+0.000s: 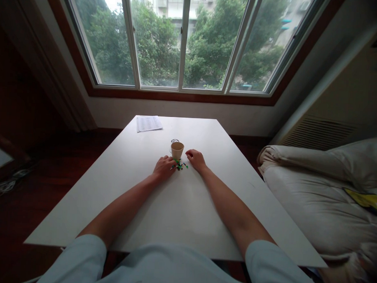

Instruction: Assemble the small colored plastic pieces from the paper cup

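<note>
A tan paper cup (177,151) stands upright near the middle of the white table (180,207), with its open mouth up. Small green and dark pieces (179,165) lie scattered just in front of it. At the left side of these pieces is my left hand (165,165), palm down, its bent fingertips touching the nearest ones; whatever is between them is too small to name. My right hand (196,159) rests on the table to the right of the cup, apart from it. Its fingers are curled in, thumb close to forefinger, and anything inside is hidden.
Behind the cup lies a thin dark loop (175,140), too small to identify. Printed paper sheets (148,123) lie at the table's far left corner. A beige padded sofa (322,195) stands along the right side, and a window (182,42) is beyond the table.
</note>
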The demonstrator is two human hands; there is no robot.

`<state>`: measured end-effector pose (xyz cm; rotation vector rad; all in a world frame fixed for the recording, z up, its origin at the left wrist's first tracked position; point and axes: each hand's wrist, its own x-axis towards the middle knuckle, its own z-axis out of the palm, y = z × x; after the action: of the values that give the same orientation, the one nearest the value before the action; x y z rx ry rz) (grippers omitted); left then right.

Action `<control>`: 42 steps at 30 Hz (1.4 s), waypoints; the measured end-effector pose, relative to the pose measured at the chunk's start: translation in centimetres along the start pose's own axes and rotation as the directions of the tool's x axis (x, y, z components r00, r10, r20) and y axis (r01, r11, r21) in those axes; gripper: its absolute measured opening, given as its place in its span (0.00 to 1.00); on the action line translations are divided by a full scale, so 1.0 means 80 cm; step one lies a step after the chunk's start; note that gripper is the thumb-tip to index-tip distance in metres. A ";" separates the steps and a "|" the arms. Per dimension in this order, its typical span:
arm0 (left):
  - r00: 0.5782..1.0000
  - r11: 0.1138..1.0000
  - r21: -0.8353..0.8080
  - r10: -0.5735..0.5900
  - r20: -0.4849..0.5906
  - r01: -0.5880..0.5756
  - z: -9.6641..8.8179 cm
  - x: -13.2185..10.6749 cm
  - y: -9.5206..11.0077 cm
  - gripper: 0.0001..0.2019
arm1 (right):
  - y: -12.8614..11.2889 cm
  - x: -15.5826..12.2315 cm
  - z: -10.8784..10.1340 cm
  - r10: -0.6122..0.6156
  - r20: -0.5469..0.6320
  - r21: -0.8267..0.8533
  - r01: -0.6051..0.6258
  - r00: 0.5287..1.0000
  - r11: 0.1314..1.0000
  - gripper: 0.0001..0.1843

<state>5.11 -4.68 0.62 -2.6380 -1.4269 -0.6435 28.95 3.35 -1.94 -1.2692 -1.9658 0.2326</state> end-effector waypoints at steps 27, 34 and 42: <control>1.000 1.000 -0.001 -0.002 0.003 0.002 0.001 0.001 0.000 0.07 | 0.003 -0.002 0.002 -0.022 0.008 0.005 0.022 1.000 1.000 0.12; 1.000 1.000 -0.018 -0.007 0.006 0.007 0.001 0.000 0.000 0.07 | -0.003 -0.002 -0.002 -0.006 0.019 0.005 0.006 1.000 1.000 0.12; 1.000 1.000 -0.019 -0.005 0.009 0.005 -0.001 0.000 0.001 0.07 | -0.007 -0.002 -0.003 0.008 0.021 0.003 -0.008 1.000 1.000 0.12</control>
<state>5.16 -4.73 0.73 -2.6558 -1.4373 -0.6496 28.76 2.88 -1.60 -1.2774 -1.9774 0.2536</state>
